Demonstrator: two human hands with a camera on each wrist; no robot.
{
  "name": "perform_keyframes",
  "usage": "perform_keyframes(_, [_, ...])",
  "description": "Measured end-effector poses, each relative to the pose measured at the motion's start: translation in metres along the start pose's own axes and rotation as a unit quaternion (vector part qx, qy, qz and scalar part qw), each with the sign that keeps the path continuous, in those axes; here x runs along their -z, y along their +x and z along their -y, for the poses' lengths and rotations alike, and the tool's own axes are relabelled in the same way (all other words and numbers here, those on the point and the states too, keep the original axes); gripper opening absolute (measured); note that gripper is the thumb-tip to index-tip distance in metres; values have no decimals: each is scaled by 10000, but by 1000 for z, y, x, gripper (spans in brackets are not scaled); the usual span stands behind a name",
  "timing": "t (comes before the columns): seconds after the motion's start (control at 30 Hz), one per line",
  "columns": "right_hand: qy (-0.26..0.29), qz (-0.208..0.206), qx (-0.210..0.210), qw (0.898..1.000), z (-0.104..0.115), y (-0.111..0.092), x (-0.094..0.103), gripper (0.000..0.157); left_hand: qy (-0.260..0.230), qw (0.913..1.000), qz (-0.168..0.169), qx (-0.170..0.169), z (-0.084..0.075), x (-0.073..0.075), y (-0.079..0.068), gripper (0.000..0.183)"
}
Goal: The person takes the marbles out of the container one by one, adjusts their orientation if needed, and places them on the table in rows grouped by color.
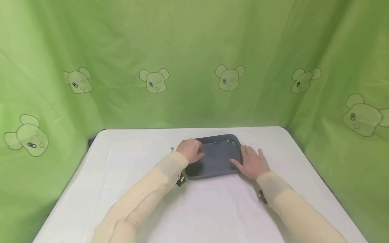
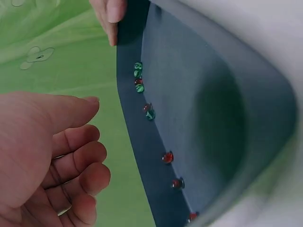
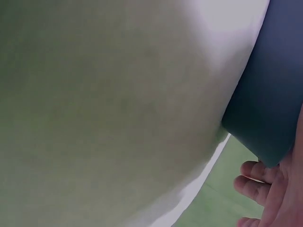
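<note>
A dark grey-blue rectangular tray (image 1: 217, 157) rests on the table at a slight angle. Green and red glass marbles (image 2: 138, 74) lie in it along the far wall, several bunched towards the right. My left hand (image 1: 190, 151) is over the tray's left end. Its fingers (image 2: 93, 152) bend towards the palm with the thumb near the index finger; a small glint shows between them, and I cannot tell whether something is held. My right hand (image 1: 253, 162) rests against the tray's right edge, fingers extended along the outside and thumb reaching over the rim.
A green marble (image 1: 172, 148) lies on the white tablecloth (image 1: 130, 152), just left of the tray. Green curtains (image 1: 194, 108) printed with bear heads surround the table at the back and both sides. Dark devices (image 1: 180, 180) are on both wrists.
</note>
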State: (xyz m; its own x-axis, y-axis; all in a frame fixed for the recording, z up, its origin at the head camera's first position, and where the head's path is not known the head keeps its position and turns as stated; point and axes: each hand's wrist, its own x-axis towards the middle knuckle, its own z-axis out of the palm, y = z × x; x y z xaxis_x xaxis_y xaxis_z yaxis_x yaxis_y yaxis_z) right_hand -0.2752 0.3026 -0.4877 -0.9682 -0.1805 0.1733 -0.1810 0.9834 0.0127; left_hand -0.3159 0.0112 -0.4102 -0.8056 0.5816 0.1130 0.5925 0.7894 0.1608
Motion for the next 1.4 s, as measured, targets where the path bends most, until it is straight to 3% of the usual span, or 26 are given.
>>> perform_keyframes(0.17, [184, -75, -47, 9998, -1, 2, 1, 101, -112, 9994, 303, 135, -8, -2, 25, 26])
perform_keyframes(0.3, [229, -24, -79, 9997, 0, 1, 1, 102, -157, 9976, 529, 411, -11, -12, 46, 31])
perform_keyframes(0.6, [134, -89, -38, 9999, 1, -2, -2, 102, 114, 9964, 571, 619, -17, -39, 81, 28])
perform_keyframes(0.77, [120, -109, -25, 9999, 1, -4, -2, 100, 392, 9956, 490, 698, -20, -52, 91, 24])
perform_keyframes(1.03, [62, -119, 14, 9999, 2, -6, -2, 100, 413, 9958, 307, 751, -18, -70, 101, 24])
perform_keyframes(1.4, [88, -90, 28, 9999, 1, -4, -4, 100, 459, 9951, 324, 811, -20, -78, 112, 27])
